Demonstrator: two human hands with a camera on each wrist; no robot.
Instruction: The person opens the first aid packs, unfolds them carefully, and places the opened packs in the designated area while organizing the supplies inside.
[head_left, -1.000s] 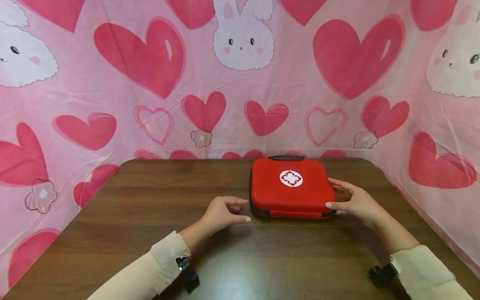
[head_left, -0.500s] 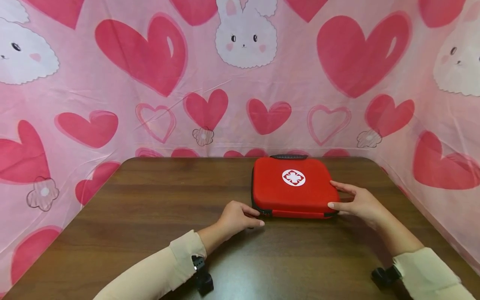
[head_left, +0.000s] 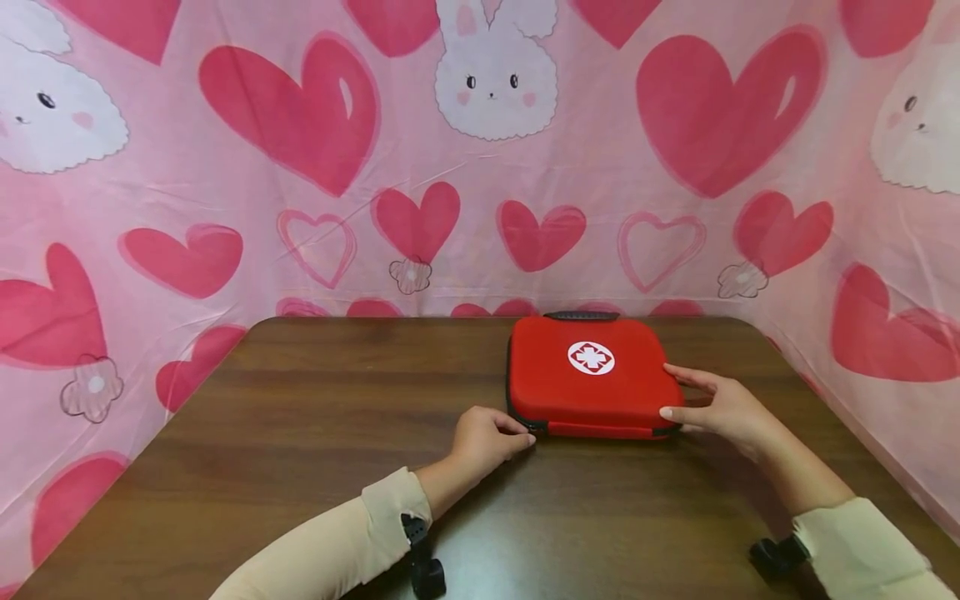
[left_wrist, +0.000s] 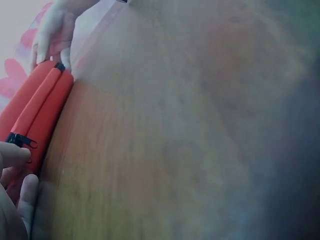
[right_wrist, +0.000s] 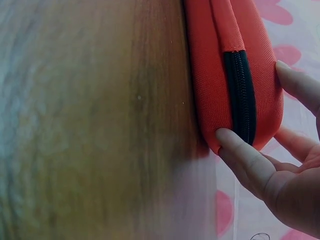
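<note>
A red first-aid case [head_left: 592, 387] with a white cross emblem lies flat on the wooden table, right of centre. Its black carry handle [head_left: 581, 316] faces the far edge. My left hand [head_left: 483, 442] is at the near left corner, thumb and index finger closing about the zipper pull [left_wrist: 32, 144]; the left wrist view shows a small gap between the fingertips there. On the right side, my right hand [head_left: 731, 412] grips the near corner, the thumb on the front and fingers round the side. A closed black zipper [right_wrist: 242, 97] runs round this corner.
The brown table [head_left: 360, 379] has rounded far corners. Behind it and at both sides hangs a pink cloth [head_left: 300, 167] with hearts and rabbits. A black wrist camera [head_left: 429, 577] hangs below the left cuff, another black camera [head_left: 776, 554] below the right.
My left hand has moved right and slightly toward me, reaching the case's near left corner, and its thumb and fingers have drawn together. The right hand keeps its grip; the case stays put.
</note>
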